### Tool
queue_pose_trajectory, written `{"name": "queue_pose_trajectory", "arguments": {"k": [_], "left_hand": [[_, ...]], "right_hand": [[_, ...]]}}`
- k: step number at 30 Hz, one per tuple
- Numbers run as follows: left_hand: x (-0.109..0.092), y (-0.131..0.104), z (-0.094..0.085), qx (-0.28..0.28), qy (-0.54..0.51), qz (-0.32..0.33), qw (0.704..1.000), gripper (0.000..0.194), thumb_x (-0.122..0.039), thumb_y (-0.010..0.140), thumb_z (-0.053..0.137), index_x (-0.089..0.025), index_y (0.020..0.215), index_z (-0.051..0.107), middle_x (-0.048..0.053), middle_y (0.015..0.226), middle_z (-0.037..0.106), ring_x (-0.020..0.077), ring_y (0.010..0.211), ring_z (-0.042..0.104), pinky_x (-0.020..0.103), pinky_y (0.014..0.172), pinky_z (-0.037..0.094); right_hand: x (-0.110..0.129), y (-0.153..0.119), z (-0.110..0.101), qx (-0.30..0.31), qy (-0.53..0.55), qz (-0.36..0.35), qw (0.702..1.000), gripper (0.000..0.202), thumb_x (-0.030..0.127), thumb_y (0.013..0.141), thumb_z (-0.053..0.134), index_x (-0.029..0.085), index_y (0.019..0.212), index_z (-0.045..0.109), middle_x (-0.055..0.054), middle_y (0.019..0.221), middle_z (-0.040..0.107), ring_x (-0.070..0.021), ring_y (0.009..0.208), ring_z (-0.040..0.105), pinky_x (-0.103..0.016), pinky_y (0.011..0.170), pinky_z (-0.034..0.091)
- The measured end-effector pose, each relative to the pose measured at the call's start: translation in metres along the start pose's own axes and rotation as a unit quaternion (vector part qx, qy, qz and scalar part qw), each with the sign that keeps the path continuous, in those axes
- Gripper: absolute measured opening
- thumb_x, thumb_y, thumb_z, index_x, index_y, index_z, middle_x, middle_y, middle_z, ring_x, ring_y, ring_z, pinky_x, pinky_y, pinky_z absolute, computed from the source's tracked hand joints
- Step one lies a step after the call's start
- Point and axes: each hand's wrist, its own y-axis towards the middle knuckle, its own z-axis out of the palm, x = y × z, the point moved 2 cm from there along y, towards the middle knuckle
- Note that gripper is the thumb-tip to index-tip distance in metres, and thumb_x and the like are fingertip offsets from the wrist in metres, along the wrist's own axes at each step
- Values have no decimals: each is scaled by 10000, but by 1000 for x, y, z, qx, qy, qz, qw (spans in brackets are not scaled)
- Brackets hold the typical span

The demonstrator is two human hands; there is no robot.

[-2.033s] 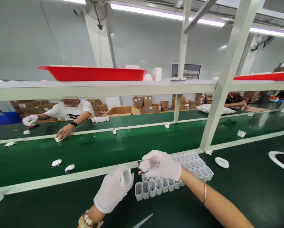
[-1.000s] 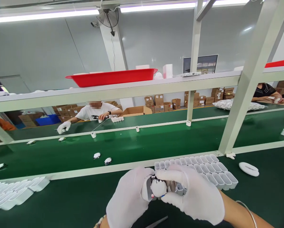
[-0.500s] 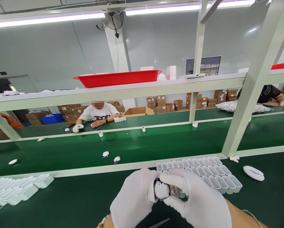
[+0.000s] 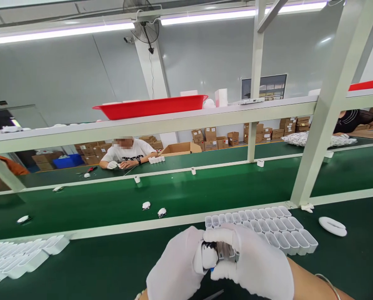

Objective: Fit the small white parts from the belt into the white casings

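Both my hands wear white gloves and meet at the near edge of the dark green work surface. My left hand (image 4: 177,264) is closed around a small white rounded part (image 4: 209,256) with dark pieces along its top and a bit of blue below. The thumb and fingers of my right hand (image 4: 258,262) bend around the right side of this same part; their exact contact is partly hidden. Just behind the hands stand rows of small translucent white cups (image 4: 294,241). Below the hands, a pointed grey metal tip (image 4: 214,295) shows at the bottom edge.
More white cups (image 4: 27,258) stand at the left. A white oval ring-like piece (image 4: 332,226) lies at the right. Small white parts (image 4: 146,205) ride on the green belt (image 4: 105,208). A slanted post (image 4: 326,112) rises at the right. A co-worker (image 4: 128,152) sits across.
The parts on the belt have shifted to the right. My right hand has moved slightly left, its fingers farther around the part. The co-worker across has brought both hands together.
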Motion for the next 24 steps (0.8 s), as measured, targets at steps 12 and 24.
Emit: {"name": "queue_pose_trajectory", "arguments": {"k": [12,24], "left_hand": [[1,-7,1,18,-14,-39,999,190,-359,951,607,-197,870,662,13,817,683,123,653,620,257,602,524],[-16,-9,1,54,-85,-33,994,285,-351,974,609,-198,1214,624,81,1232,647,210,1010,665,401,855,584]], "right_hand": [[-6,-5,0,66,62,82,992,979,486,743,771,200,1567,326,-119,1318,629,-315,1189,602,-451,1065,458],[-22,15,19,133,286,52,948,1128,491,526,936,269,1508,429,-126,1414,567,-346,1371,462,-474,1122,405]]}}
